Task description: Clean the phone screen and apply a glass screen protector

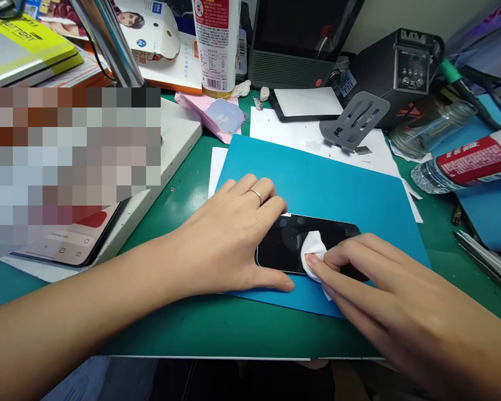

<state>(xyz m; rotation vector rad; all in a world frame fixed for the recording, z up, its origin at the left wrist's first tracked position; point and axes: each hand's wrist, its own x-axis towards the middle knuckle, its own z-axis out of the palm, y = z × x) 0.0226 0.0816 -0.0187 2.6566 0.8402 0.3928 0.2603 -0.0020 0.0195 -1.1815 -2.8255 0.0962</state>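
On the blue mat (317, 167), in your head view, lies the phone (283, 245), dark side up. Your left hand (229, 239) is spread wide about its left end; your right hand (388, 278) pinches a white cloth (314, 243), which touches the phone near its middle.

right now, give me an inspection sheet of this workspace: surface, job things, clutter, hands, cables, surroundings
Surface: green tabletop, blue mat on it
Job things: black-screened phone flat on the mat; white cloth or tissue on its screen
Clutter: lit phone at left; grey slotted stand, glass jar and red-labelled bottle beyond or right of the mat
Hands: left hand at the phone's left end, thumb spread; right hand pressing the white cloth or tissue
Cables: thin black cable beside the metal pole
Surroundings: dark-screened device and black box behind; left patch pixelated
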